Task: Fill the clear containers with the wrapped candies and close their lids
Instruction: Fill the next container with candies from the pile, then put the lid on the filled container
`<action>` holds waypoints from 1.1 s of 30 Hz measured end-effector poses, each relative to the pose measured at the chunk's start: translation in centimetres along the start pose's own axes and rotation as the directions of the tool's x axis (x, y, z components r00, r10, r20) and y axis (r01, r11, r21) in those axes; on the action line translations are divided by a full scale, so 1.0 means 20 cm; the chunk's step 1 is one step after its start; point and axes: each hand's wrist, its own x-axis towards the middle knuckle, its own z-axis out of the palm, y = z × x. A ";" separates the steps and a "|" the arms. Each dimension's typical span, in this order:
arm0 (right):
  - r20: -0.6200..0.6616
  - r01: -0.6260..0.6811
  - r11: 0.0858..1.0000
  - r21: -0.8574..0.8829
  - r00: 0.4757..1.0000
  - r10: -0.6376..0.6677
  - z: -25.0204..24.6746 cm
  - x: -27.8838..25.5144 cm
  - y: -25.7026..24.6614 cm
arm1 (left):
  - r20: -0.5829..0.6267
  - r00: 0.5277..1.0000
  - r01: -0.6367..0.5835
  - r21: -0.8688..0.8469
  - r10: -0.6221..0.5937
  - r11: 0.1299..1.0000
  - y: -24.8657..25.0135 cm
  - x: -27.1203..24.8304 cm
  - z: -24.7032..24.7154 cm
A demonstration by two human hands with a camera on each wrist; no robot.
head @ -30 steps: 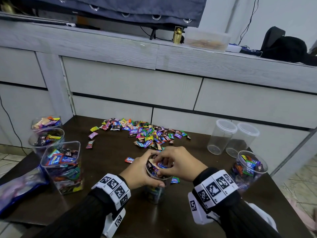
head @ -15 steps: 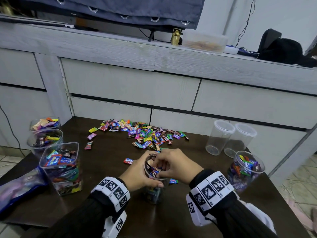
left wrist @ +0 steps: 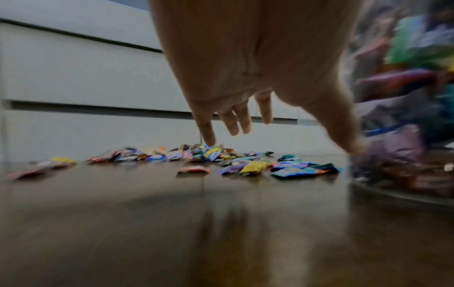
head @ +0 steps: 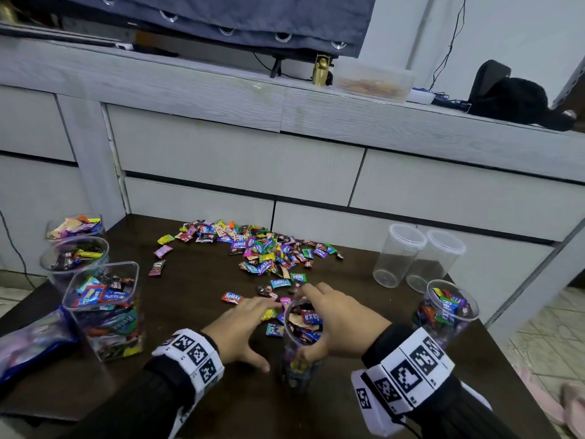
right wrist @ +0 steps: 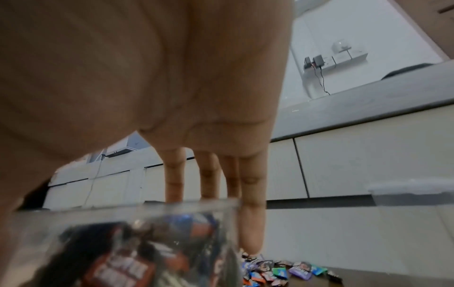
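A round clear container [head: 302, 331], filled with wrapped candies to the rim and without a lid, stands on the dark table [head: 190, 391]. My right hand [head: 323, 321] grips it near the top, thumb on the near side and fingers [right wrist: 209, 174] over the far rim. My left hand [head: 253, 331] hovers just left of it with spread, straight fingers [left wrist: 230, 124] above a few loose candies [head: 269, 315], holding nothing. The main candy pile [head: 262, 248] lies further back. In the left wrist view the container [left wrist: 405, 97] is a blur at the right.
Two empty clear containers with lids on [head: 399, 255] [head: 435, 261] stand at the back right, and a filled open one [head: 446, 312] in front of them. At the left are a square filled container [head: 104, 308], two round filled ones [head: 74, 258], and a candy bag [head: 31, 343].
My left hand has let go of the container and swung left with its fingers spread. My right hand has come out of the container's mouth and now grips its rim and side.
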 end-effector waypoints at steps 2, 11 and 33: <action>0.014 -0.050 0.997 -0.064 0.999 0.051 -0.02 -0.03 0.04 | -0.025 0.985 0.172 0.101 -0.170 0.980 -0.05 -0.01 -0.01; -0.080 -0.354 0.896 -0.269 0.935 0.345 -0.17 0.13 0.32 | 0.027 0.801 0.582 0.206 -0.599 0.787 -0.13 0.02 0.09; -0.418 -0.786 0.572 -0.236 0.613 0.670 -0.28 0.35 0.76 | -0.024 0.784 0.587 0.358 -0.621 0.727 -0.10 0.05 0.06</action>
